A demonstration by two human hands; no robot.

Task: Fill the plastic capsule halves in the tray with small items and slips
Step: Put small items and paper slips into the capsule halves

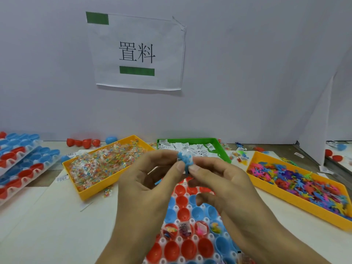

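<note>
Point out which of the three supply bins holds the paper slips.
The green plastic bin at the back centre, behind the hands; both yellow bins hold colourful items instead.

A small light-blue plastic toy figure (185, 161) shows between the fingertips. Below it, the white plastic tray (187, 239) carries a mixed pattern of red and blue plastic capsule halves (182, 213). Left of that tray, a yellow plastic bin (89, 193) holds clear packets speckled orange, red and green. Behind the tray, a green plastic bin (222, 149) holds white slips printed in black. To the tray's right, another yellow plastic bin (297, 201) is full of pink, blue, purple and green figures.
</note>
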